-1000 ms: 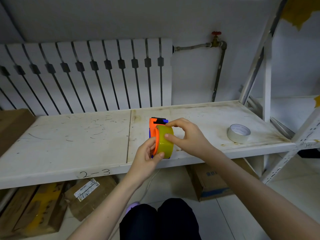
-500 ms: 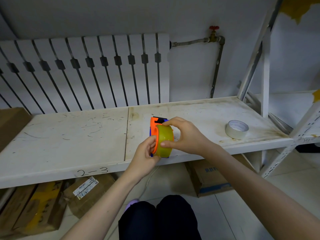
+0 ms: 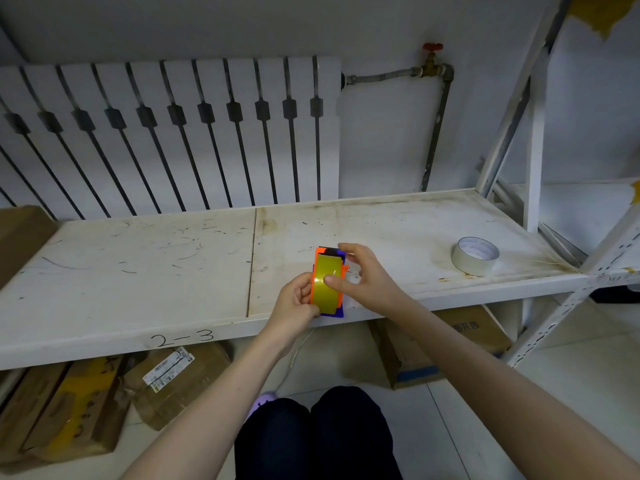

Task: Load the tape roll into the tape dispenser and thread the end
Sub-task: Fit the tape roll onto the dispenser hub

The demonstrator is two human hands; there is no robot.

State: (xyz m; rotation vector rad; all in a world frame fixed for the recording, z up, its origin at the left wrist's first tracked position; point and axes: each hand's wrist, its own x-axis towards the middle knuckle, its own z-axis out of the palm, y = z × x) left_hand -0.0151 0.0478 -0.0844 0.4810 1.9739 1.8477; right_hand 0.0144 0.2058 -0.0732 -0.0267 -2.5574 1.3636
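Note:
An orange and blue tape dispenser (image 3: 318, 258) is held just above the front edge of the white shelf (image 3: 138, 265). A yellowish tape roll (image 3: 327, 271) sits inside it, its wide face toward me. My left hand (image 3: 296, 301) grips the dispenser's lower left side. My right hand (image 3: 363, 278) holds the right side, thumb pressed on the roll's face and fingers curled over the top right corner. The tape's free end is not visible.
A second, white tape roll (image 3: 475, 255) lies flat on the shelf to the right. A radiator (image 3: 166, 133) stands behind. A shelf upright (image 3: 535, 140) rises at right. Cardboard boxes (image 3: 173, 379) sit on the floor below, and another box (image 3: 20, 237) at far left.
The dispenser has turned so the roll's broad face points at me. My right thumb has shifted from the roll's edge onto its face. The view has tilted slightly.

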